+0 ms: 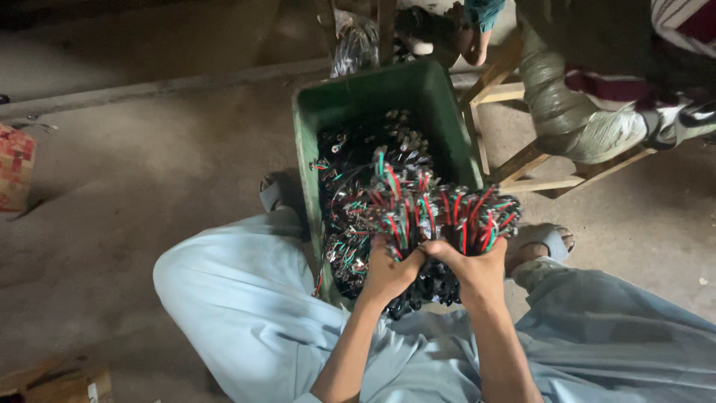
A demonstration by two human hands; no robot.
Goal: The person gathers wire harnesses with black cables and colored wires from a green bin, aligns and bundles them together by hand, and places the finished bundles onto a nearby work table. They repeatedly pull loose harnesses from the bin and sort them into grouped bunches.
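Observation:
My left hand [389, 272] and my right hand [477, 270] are both closed around one thick bundle of short wired parts [440, 213] with red, green and black leads. The wire ends point up above my fists and black parts hang below them. I hold the bundle over the near end of a green plastic crate [373, 101], which stands on the floor between my knees. Inside the crate lies a loose heap of the same wired parts [358, 186].
My light blue trouser legs [239, 306] flank the crate, with sandalled feet at either side. Another person sits on a wooden stool [522, 168] at the upper right. A red patterned box [15, 168] lies at the left edge, and a cardboard piece [56, 382] at the bottom left.

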